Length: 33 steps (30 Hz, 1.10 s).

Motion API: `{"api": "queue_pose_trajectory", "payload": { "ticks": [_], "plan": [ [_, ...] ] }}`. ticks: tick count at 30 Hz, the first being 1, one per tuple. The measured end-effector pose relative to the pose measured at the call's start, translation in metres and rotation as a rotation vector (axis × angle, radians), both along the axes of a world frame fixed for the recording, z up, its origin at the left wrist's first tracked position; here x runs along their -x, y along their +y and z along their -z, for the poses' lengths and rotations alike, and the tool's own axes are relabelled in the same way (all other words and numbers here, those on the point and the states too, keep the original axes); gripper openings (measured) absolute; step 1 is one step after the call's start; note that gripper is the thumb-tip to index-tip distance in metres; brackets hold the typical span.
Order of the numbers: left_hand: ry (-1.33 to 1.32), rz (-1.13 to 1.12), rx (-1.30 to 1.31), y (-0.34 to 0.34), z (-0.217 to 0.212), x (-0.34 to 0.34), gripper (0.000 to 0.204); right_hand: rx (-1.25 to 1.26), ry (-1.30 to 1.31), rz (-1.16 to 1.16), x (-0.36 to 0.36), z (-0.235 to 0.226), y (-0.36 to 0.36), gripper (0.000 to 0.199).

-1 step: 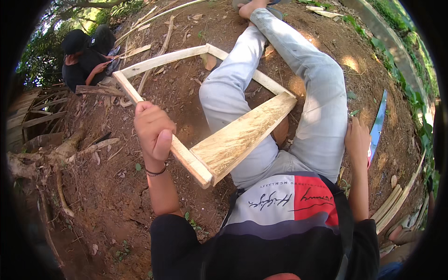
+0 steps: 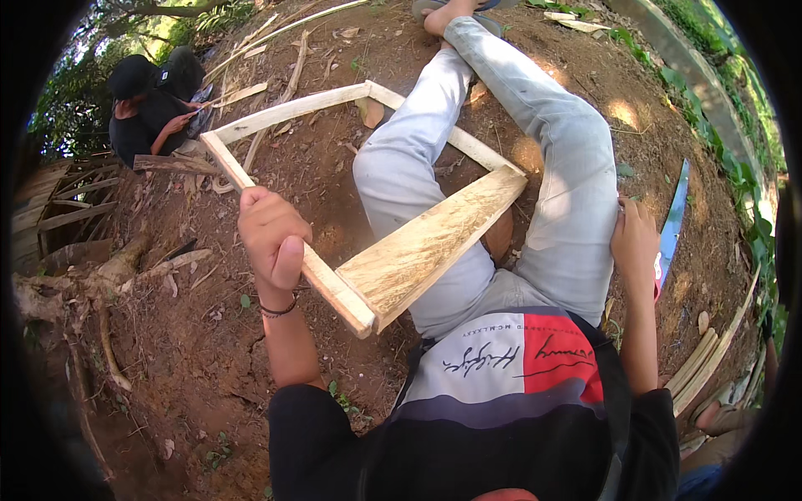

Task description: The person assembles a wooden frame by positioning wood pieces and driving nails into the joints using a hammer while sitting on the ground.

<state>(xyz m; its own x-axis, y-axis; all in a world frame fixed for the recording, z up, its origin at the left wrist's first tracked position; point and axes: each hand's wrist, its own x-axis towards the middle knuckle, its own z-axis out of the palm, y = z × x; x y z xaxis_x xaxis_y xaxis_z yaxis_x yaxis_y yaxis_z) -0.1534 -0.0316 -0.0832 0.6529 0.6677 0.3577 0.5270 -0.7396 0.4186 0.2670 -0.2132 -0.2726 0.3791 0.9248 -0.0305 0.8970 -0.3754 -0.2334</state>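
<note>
- The left hand (image 2: pixel 269 238) is clamped in a fist around the left rail of a four-sided wooden frame (image 2: pixel 426 250). The thumb points down toward the near corner, and a dark band sits on the wrist.
- The right hand (image 2: pixel 635 242) holds nothing. Its grip is loose, with the fingers lying apart on the outside of the right thigh.
- The frame lies tilted across the seated person's lap. Its wide pale plank crosses over the left thigh of the light jeans (image 2: pixel 568 167), its near corner sits just before the belly, and its far rails reach out over the bare earth (image 2: pixel 209 334).
- The step in hand looks like steadying: one hand bears the frame while the legs brace it.
- As I judge it, any further move calls for keeping that left grip firm near the corner joint so the frame does not twist. It also calls for bringing the idle right hand in.
- A long blue-bladed tool (image 2: pixel 672 225) lies on the ground just beside the right hand. Loose pale slats (image 2: pixel 710 367) lie further right.
- Another person in dark clothes (image 2: pixel 146 108) crouches well apart at the upper left.
- Against the earlier frame nothing visible differs: both hands, the frame and the blade sit in the same places.
</note>
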Motion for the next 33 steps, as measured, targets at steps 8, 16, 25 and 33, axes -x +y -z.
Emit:
{"api": "queue_pose_trajectory", "payload": {
  "ticks": [8, 16, 25, 33],
  "plan": [
    [-0.624, -0.672, 0.032, -0.079, 0.097, 0.076, 0.057, -0.173, 0.7, -0.22, 0.088, -0.02, 0.055, 0.022],
    [-0.101, -0.99, 0.02, -0.132, 0.023, 0.018, 0.035, 0.363, 0.492, -0.162, 0.123, 0.098, 0.163, 0.048],
    [0.648, -0.493, 0.135, -0.139, 0.132, -0.158, 0.069, 0.31, 0.368, -0.362, 0.09, 0.193, 0.179, 0.044],
    [0.938, -0.637, 0.095, -0.119, 0.153, -0.166, 0.044, 0.438, 1.154, -0.102, 0.062, 0.156, 0.169, 0.024]
  ]
}}
